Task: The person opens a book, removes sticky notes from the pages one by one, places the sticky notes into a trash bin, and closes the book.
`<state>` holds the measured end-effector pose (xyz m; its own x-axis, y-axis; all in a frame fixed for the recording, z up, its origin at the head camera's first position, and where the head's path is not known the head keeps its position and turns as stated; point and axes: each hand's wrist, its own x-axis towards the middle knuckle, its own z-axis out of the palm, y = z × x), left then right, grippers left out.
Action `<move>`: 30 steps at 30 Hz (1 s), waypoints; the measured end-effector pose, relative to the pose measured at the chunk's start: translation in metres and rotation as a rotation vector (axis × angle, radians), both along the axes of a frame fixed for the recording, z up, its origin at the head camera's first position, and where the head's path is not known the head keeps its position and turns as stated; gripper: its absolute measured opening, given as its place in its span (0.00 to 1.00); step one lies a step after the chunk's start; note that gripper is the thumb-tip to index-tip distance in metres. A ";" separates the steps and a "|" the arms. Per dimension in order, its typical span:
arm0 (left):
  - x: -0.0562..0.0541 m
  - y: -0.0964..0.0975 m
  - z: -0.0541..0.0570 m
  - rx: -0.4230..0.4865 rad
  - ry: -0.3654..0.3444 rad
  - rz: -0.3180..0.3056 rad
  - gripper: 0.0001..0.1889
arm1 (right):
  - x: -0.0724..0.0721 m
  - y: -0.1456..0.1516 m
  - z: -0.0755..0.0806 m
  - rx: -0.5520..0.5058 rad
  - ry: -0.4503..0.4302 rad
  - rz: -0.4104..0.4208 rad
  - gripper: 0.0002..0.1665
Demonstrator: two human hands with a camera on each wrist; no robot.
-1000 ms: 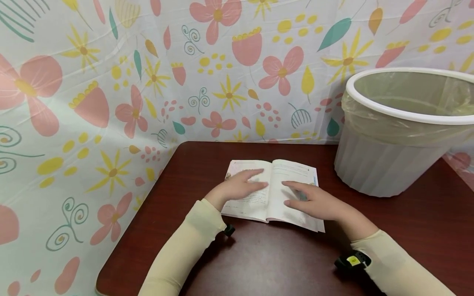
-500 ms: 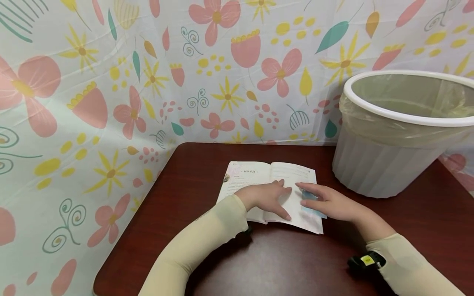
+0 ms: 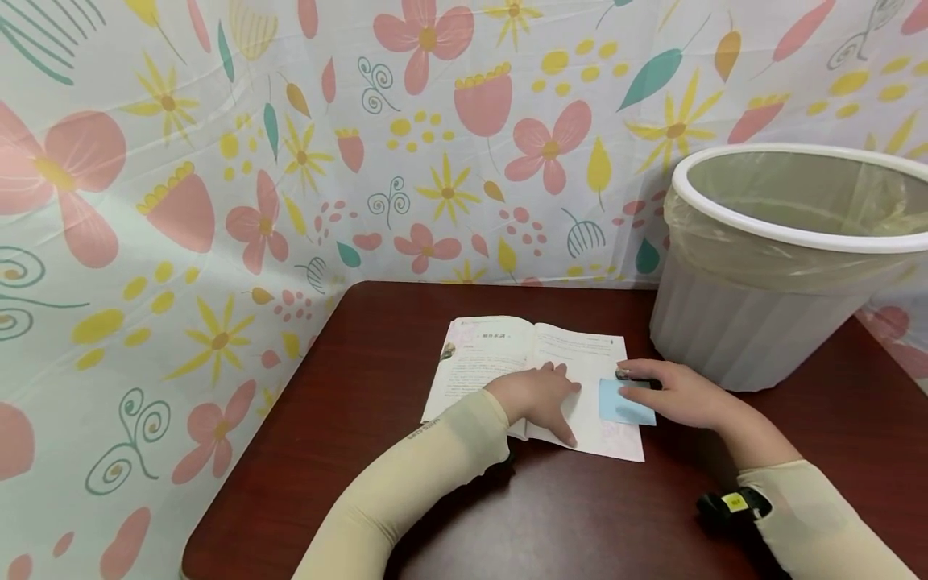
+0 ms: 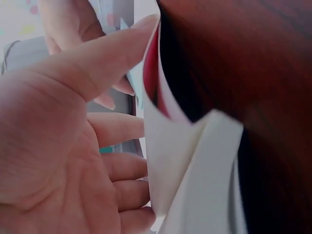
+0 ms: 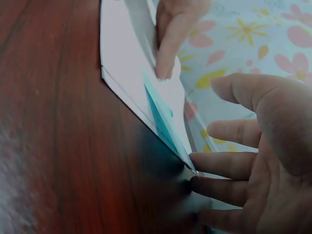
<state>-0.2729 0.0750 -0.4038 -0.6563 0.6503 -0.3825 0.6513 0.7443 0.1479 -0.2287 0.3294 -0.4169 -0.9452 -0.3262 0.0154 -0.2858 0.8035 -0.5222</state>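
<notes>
An open book (image 3: 471, 379) lies on the table, with printed text on its left page. My left hand (image 3: 538, 400) rests on the right page near the fold, fingers spread. In the left wrist view its thumb (image 4: 117, 56) touches the edge of a bowed page. A light blue slip of paper (image 3: 616, 407) lies on the right page and sticks out past its outer edge. My right hand (image 3: 681, 393) is at that edge, its fingertips touching or just over the slip. In the right wrist view its fingers (image 5: 224, 165) are loosely extended, with the thumb apart from them.
A pale ribbed waste bin (image 3: 739, 314) with a clear liner and white rim stands behind my right hand. The dark red-brown table (image 3: 551, 515) meets a flower-patterned cloth (image 3: 275, 161) at the back and left. Dark bands (image 3: 732, 503) sit at my wrists.
My left hand has moved from the left page across the fold onto the right page. My right hand has shifted right to the page's edge, and the blue slip now shows more.
</notes>
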 end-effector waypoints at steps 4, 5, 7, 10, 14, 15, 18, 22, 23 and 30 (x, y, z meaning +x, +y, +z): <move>0.005 0.004 0.000 -0.009 0.045 -0.009 0.50 | -0.004 0.004 0.000 0.009 0.022 -0.053 0.31; 0.005 0.005 0.000 -0.009 0.052 -0.010 0.50 | -0.005 0.005 -0.001 0.012 0.025 -0.062 0.30; 0.006 0.006 0.000 -0.006 0.059 -0.005 0.50 | -0.007 0.006 -0.002 0.019 0.022 -0.084 0.28; 0.007 0.007 -0.001 0.007 0.064 0.006 0.50 | -0.010 0.008 -0.004 0.031 0.000 -0.107 0.28; 0.008 0.008 -0.003 0.021 0.074 0.014 0.51 | -0.014 0.011 -0.007 0.021 -0.040 -0.138 0.25; 0.008 0.008 -0.003 0.023 0.080 0.012 0.51 | -0.014 0.011 -0.008 0.014 -0.045 -0.147 0.24; 0.008 0.007 -0.005 0.026 0.098 0.014 0.52 | -0.015 0.010 -0.009 -0.006 -0.031 -0.163 0.18; 0.008 0.008 -0.006 0.023 0.120 0.011 0.52 | -0.015 0.008 -0.009 -0.009 0.013 -0.172 0.12; 0.008 0.008 -0.006 0.022 0.125 0.009 0.52 | -0.015 0.007 -0.009 -0.007 0.023 -0.172 0.11; 0.008 0.008 -0.009 -0.001 0.156 -0.001 0.52 | -0.012 -0.002 -0.006 -0.002 0.042 -0.125 0.12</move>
